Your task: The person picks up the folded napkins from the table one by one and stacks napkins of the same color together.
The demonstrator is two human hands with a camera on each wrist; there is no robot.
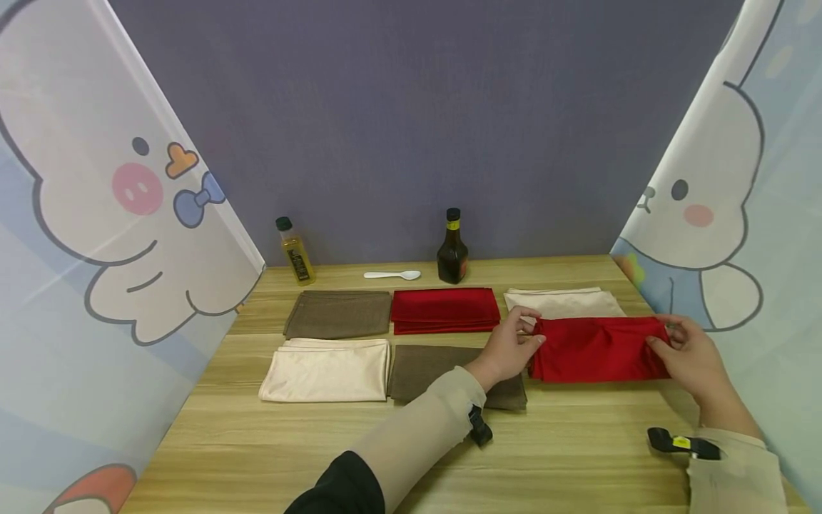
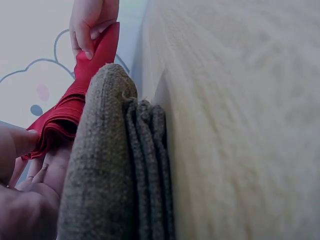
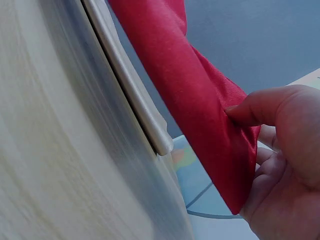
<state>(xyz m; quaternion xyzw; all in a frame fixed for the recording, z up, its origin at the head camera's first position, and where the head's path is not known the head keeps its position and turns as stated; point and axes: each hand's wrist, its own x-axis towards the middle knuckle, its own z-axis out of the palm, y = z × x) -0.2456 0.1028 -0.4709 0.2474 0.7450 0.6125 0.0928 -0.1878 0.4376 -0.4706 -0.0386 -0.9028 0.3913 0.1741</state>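
A folded red cloth [image 1: 600, 350] is held up off the table between both hands, at the right of the head view. My left hand [image 1: 507, 346] pinches its left end, thumb on the near face; the left wrist view shows the cloth's stacked layers [image 2: 60, 125] between thumb and fingers. Its right end is pinched by my right hand [image 1: 696, 357], whose thumb [image 3: 255, 107] presses the cloth in the right wrist view. Behind the red cloth lies a folded cream cloth [image 1: 565, 303], partly hidden. A folded brown cloth [image 1: 424, 368] lies under my left wrist.
Left of these lie another brown cloth [image 1: 338, 314], a second red cloth [image 1: 445, 308] and another cream cloth [image 1: 327, 371], all folded. At the back stand an oil bottle [image 1: 297, 257] and a dark sauce bottle [image 1: 452, 253], with a white spoon [image 1: 393, 275] between them.
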